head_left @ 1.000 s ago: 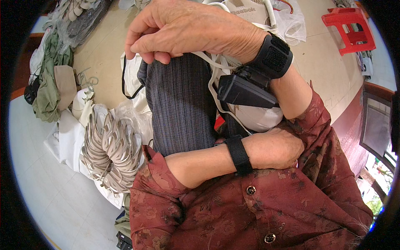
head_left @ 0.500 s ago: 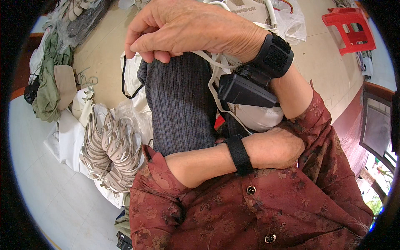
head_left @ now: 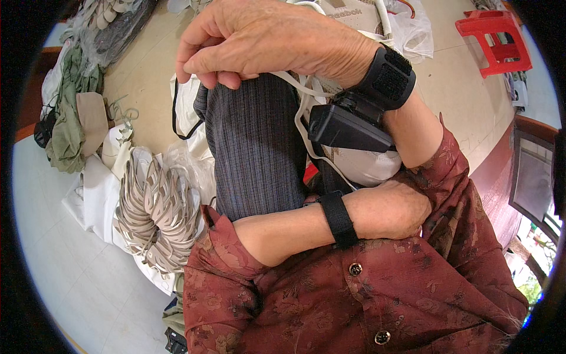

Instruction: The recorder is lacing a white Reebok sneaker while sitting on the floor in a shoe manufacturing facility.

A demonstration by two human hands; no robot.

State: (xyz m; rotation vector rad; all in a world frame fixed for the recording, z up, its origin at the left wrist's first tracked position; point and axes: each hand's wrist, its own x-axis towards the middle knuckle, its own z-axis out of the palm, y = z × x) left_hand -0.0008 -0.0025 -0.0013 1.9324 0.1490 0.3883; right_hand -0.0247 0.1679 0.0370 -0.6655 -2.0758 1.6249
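Observation:
My right hand [head_left: 247, 44] is raised over my knee in dark striped trousers [head_left: 253, 147]. Its thumb and fingers are curled together, and whatever they may pinch is hidden. A thin black cord [head_left: 175, 112] hangs in a loop just below the fingertips; I cannot tell whether they touch it. White cord [head_left: 302, 112] runs from under that hand down past my wrist device [head_left: 348, 127]. My left hand [head_left: 395, 209] lies across my lap under the right forearm, its fingers hidden. Beside it is a smooth white rounded piece [head_left: 362, 168], partly covered by the device.
A ring-shaped stack of beige cut pieces [head_left: 156, 206] lies on the left. Olive cloth [head_left: 68, 130] and dark plastic wrapping [head_left: 121, 38] are beyond it. A pale panel with printing [head_left: 348, 16], a clear plastic bag [head_left: 413, 35] and a red stool [head_left: 494, 44] stand or lie ahead.

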